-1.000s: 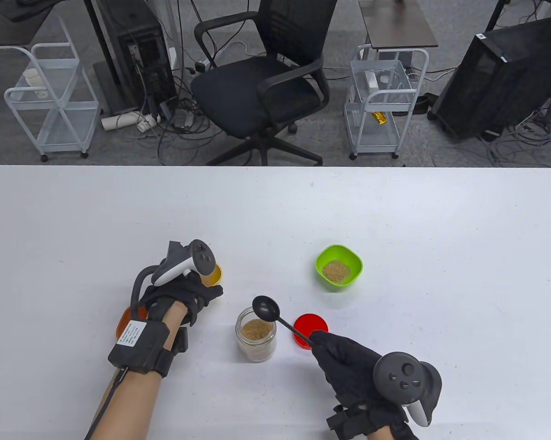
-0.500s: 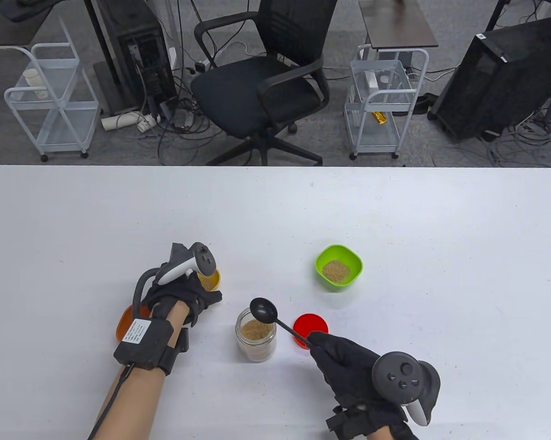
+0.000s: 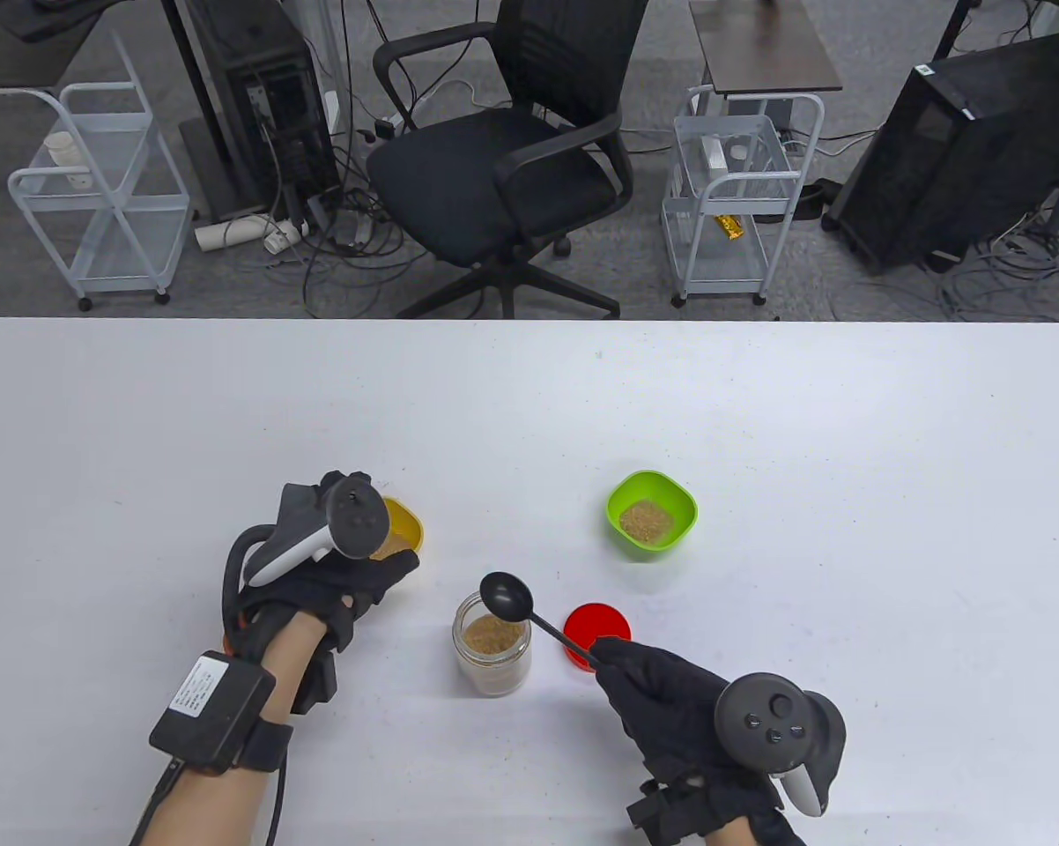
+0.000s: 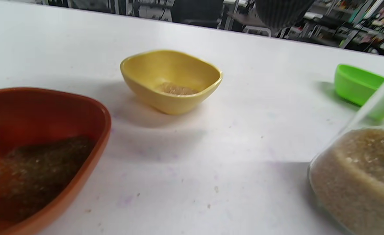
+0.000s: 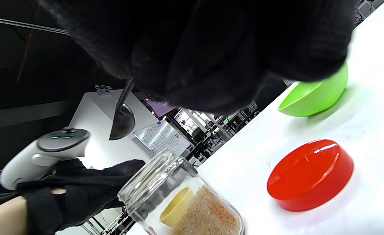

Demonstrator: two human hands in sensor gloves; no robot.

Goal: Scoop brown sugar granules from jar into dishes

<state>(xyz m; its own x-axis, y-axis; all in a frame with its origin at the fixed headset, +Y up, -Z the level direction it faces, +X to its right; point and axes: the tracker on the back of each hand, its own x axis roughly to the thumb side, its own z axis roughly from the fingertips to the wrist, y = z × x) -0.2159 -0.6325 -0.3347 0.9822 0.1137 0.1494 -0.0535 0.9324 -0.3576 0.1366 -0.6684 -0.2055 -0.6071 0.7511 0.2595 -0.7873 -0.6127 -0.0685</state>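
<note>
A glass jar of brown sugar stands open at the table's near middle. My right hand pinches the handle of a black spoon. The spoon's bowl hovers over the jar's far rim and no sugar shows in it. My left hand rests open, fingers stretched toward the yellow dish, touching nothing I can see. The yellow dish holds a little sugar. The orange dish holds more and lies under my left forearm in the table view. The green dish also holds sugar.
The jar's red lid lies flat just right of the jar, under the spoon handle. The white table stretches bare beyond the dishes. A chair and carts stand on the floor past the far edge.
My left hand has drawn back to the left and toward me, away from the yellow dish, uncovering more of it. The right hand and spoon have shifted only slightly left.
</note>
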